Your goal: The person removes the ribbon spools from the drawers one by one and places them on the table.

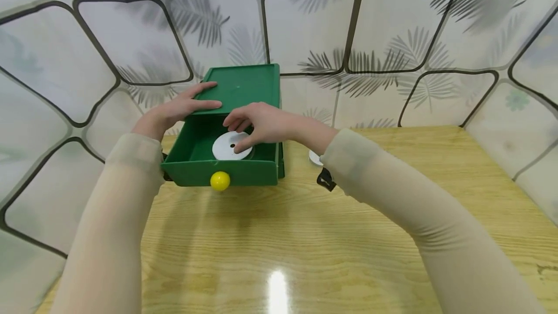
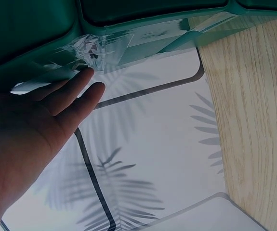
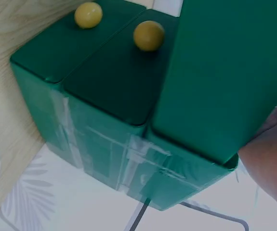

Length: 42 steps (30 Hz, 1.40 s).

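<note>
A green drawer unit [image 1: 244, 84] stands at the back, its top drawer [image 1: 180, 147] pulled out, with a yellow knob [image 1: 220, 180] on the front. Inside the drawer lies a white disc [image 1: 222, 149] with a small centre hole. My right hand [image 1: 266, 122] hovers over the drawer, fingers loosely bent beyond the disc's far edge and thumb overlapping the disc. My left hand [image 1: 174, 110] rests at the unit's top left edge, thumb and fingers extended over it. In the left wrist view, its fingers [image 2: 75, 94] are straight beside the unit's clear-taped side.
Another white round item [image 1: 315, 158] lies on the wooden table [image 1: 305, 236], partly behind my right wrist. Below the pulled-out drawer, two pushed-in drawers show yellow knobs [image 3: 149, 36] in the right wrist view. A patterned curtain-like backdrop [image 1: 309, 28] surrounds the table.
</note>
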Each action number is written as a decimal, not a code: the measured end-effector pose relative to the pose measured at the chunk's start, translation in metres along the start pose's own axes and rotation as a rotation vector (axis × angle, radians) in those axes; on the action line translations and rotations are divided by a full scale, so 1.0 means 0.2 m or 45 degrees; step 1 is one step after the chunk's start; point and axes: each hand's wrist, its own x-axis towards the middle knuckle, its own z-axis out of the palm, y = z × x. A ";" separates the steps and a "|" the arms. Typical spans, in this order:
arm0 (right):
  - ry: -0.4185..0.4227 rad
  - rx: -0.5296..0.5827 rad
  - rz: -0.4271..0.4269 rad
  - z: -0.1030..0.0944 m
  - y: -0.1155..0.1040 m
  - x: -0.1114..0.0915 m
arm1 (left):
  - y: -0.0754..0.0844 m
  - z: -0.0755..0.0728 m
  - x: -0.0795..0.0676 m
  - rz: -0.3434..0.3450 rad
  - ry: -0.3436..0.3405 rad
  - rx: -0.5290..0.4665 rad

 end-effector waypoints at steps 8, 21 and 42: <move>-0.055 -0.143 0.032 0.01 0.03 0.02 | 0.00 0.00 0.00 -0.003 -0.014 -0.026; -0.130 -0.453 0.173 0.03 0.01 0.05 | 0.01 0.01 0.00 -0.004 -0.008 -0.017; -0.206 -0.596 0.247 0.05 0.00 0.07 | 0.00 0.01 -0.01 0.008 -0.011 -0.037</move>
